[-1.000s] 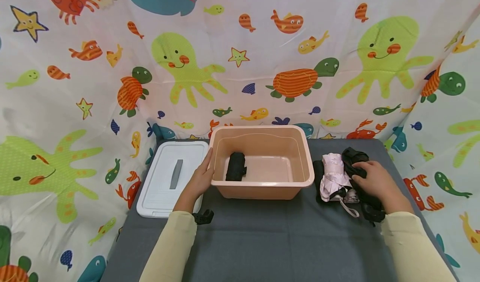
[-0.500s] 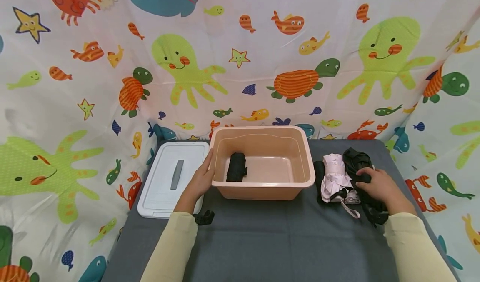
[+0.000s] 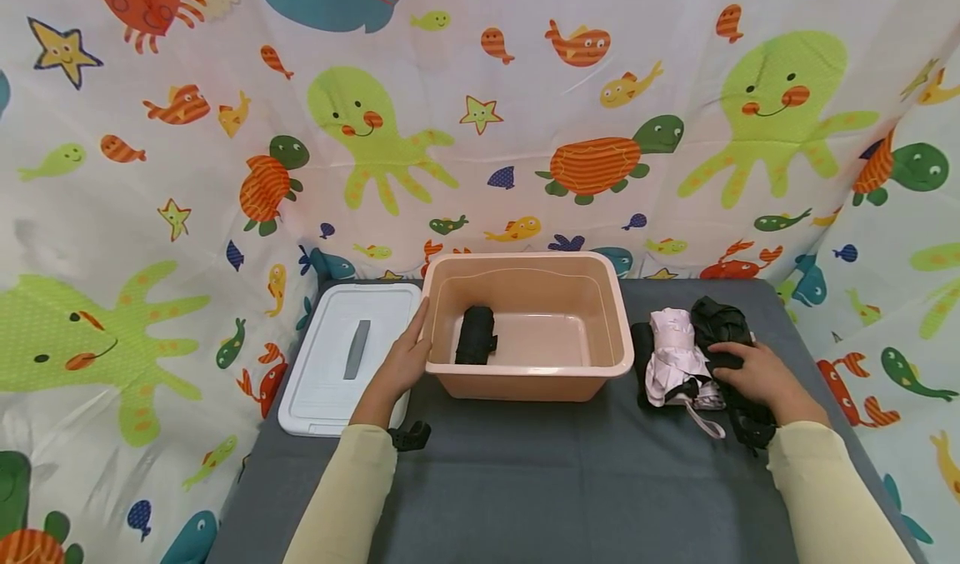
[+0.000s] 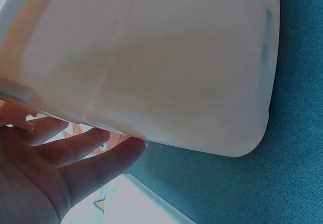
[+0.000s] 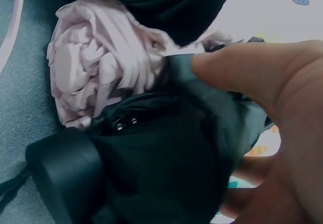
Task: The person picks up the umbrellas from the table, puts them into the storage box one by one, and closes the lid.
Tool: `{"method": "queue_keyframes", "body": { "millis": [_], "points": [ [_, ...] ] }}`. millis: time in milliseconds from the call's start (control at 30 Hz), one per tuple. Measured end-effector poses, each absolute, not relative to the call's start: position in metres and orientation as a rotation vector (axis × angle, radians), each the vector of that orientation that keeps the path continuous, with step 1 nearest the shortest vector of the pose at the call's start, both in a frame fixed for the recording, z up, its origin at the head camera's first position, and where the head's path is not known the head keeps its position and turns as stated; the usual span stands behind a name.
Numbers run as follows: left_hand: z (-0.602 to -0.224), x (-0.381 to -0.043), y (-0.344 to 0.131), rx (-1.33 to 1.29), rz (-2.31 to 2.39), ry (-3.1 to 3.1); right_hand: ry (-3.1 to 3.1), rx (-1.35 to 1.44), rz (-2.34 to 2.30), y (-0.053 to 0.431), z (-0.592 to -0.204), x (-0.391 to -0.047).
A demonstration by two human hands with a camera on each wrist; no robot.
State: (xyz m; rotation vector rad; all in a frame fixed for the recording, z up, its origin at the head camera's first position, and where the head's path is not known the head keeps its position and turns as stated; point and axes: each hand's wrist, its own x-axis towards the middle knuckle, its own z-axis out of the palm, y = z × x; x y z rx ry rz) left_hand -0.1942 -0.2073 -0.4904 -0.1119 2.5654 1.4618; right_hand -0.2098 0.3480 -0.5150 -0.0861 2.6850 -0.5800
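Note:
On the right, my right hand (image 3: pixel 765 381) grips a black folded umbrella (image 3: pixel 723 322), thumb on one side and fingers on the other. Its black handle end (image 5: pixel 65 173) points toward the near side in the right wrist view. Beside it lies a pink folded umbrella (image 3: pixel 671 351) with a wrist strap, and black fabric (image 3: pixel 641 364) shows at its left. My left hand (image 3: pixel 401 364) rests against the left wall of a peach plastic bin (image 3: pixel 525 385), its fingers straight along the side (image 4: pixel 171 82). Inside the bin, at the left, lies another black folded umbrella (image 3: pixel 475 335).
A white lid (image 3: pixel 318 397) with a grey handle (image 3: pixel 357 349) lies left of the bin. All stands on a grey cloth-covered table (image 3: pixel 510 481). A sea-animal print curtain (image 3: pixel 480 181) rises behind and along both sides.
My right hand has shifted slightly toward the near right along the black umbrella, its fingers resettling on the fabric. The left hand and the bin keep their places.

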Motion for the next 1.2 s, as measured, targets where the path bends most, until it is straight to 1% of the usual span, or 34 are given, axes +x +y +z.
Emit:
{"method": "queue_keyframes", "body": {
  "millis": [233, 567, 1200],
  "points": [
    [-0.493, -0.195, -0.207, -0.109, 1.473, 2.563, 2.706, -0.05, -0.603, 0.351, -0.526, -0.21],
    [-0.494, -0.196, -0.209, -0.12, 1.473, 2.557, 2.739, 0.063, -0.647, 0.347, -0.53, -0.21],
    [-0.493, -0.195, -0.209, -0.1, 1.482, 2.563, 2.694, 0.18, -0.978, 0.345, -0.504, -0.202]
  ]
}}
